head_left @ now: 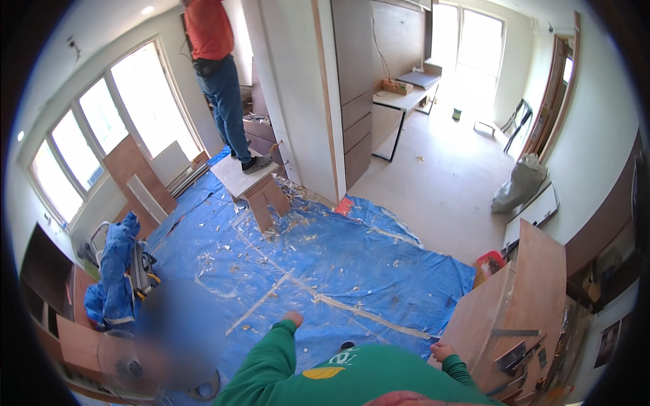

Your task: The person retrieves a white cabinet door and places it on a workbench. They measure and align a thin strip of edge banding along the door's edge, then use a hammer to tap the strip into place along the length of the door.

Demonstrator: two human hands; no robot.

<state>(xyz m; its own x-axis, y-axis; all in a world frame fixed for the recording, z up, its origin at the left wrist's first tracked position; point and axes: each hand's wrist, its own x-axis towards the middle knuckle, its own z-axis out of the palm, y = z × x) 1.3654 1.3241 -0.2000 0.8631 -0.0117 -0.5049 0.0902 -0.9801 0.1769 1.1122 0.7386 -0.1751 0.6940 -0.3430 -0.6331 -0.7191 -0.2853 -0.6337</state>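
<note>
My left hand (292, 318), at the end of a green sleeve, hangs over the blue plastic sheeting (345, 271) with fingers loosely curled and nothing visible in them. My right hand (443, 350) is curled too, just left of a plywood workbench (497, 298), holding nothing that I can see. Dark tools and a metal straightedge (514, 333) lie on that bench's boards. Ahead, a person (227, 108) in a red top and jeans stands on a pale board-topped plywood stand (240, 172) amid wood scraps, head out of view.
A wrapped blue bundle (118, 250) with equipment and a blurred patch are at left. Plywood boards (128, 169) lean by the windows. A wall column (301, 115) divides off a pale floor (420, 189) with a desk (399, 98). A grey sack (514, 186) leans at right.
</note>
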